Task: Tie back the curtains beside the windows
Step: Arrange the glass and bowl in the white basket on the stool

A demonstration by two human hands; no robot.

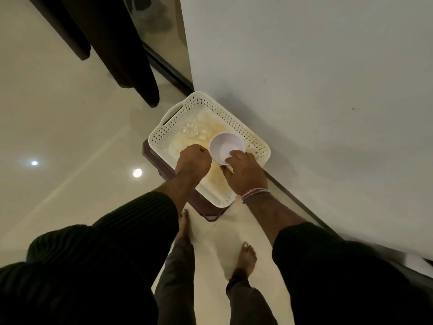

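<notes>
The curtains point(126, 50) hang dark at the far left, their hems just above the floor point(58, 109), beside the window glass point(161, 26) that meets the wall corner. Their long axis runs upward, out of view. Both hands are busy well short of them, over a white perforated basket point(178, 113) that rests on a small dark stool point(210, 213) against the wall. The right hand point(243, 172) pinches the near rim of a white bowl point(226, 144) inside the basket. The left hand point(193, 160) is curled above the basket's left side; whether it grips anything I cannot tell. The curtains lie forward and left of both hands, with the left hand nearer. I judge that any tie-back likely comes from this basket, whose contents are blurred.
</notes>
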